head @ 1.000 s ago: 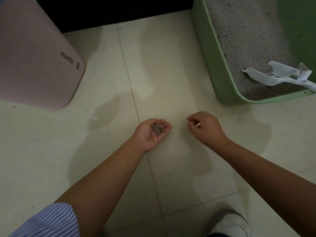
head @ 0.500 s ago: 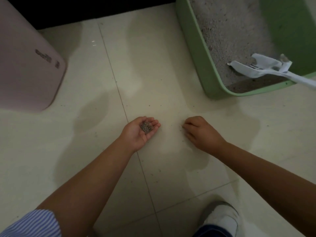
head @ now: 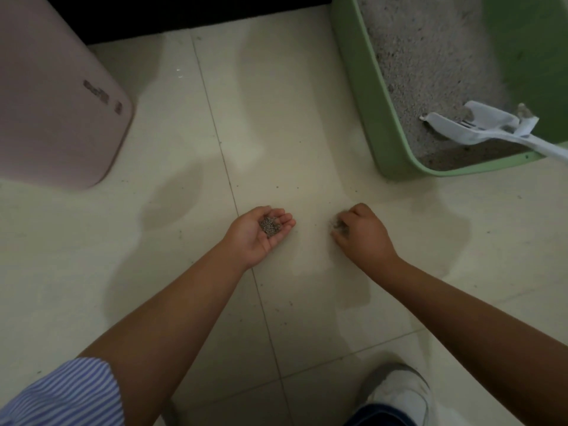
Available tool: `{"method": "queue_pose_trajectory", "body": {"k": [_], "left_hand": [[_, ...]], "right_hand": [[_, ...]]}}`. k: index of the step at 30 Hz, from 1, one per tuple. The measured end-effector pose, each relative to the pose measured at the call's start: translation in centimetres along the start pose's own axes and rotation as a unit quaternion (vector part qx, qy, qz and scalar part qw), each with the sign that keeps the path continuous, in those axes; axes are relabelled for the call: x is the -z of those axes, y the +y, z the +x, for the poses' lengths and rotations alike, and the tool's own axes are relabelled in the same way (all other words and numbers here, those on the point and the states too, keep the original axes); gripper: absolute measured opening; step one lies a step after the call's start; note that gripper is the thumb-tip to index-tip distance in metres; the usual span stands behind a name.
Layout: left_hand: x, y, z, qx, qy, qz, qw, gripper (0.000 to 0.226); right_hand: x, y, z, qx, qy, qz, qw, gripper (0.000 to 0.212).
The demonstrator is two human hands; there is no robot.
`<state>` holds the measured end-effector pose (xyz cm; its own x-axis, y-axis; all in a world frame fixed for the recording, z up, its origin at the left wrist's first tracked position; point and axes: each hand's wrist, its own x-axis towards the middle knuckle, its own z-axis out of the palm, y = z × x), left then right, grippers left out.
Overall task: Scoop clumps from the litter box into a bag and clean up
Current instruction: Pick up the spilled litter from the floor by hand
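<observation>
Left hand (head: 256,233) is lying palm-up on the floor (head: 276,124), cupping loose litter (head: 270,226). Right hand (head: 362,233), fingers curled, is pinching grains at the floor. At 1 o'clock, the box (head: 362,96) is holding a scoop (head: 479,127).

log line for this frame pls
left hand: cupped, holds litter grains | right hand: fingers curled on floor, gathering grains | scoop: in litter box
</observation>
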<state>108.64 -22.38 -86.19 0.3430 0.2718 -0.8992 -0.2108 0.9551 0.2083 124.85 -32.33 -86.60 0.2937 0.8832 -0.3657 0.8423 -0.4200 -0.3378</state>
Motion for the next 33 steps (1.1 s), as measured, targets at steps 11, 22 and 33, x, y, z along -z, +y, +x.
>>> {"method": "queue_pose_trajectory", "body": {"k": [11, 22, 33], "left_hand": [[-0.2, 0.0, -0.1, 0.001, 0.018, 0.014, 1.0, 0.034], [0.0, -0.1, -0.1, 0.005, 0.01, 0.0, 1.0, 0.035], [0.0, -0.2, -0.5, -0.006, 0.015, 0.003, 1.0, 0.033]], "right_hand": [[0.3, 0.4, 1.0, 0.084, -0.067, -0.102, 0.989, 0.023], [1.3, -1.7, 0.8, 0.008, 0.033, 0.077, 0.996, 0.002], [3.4, 1.1, 0.4, -0.045, 0.005, 0.036, 0.998, 0.022]]}}
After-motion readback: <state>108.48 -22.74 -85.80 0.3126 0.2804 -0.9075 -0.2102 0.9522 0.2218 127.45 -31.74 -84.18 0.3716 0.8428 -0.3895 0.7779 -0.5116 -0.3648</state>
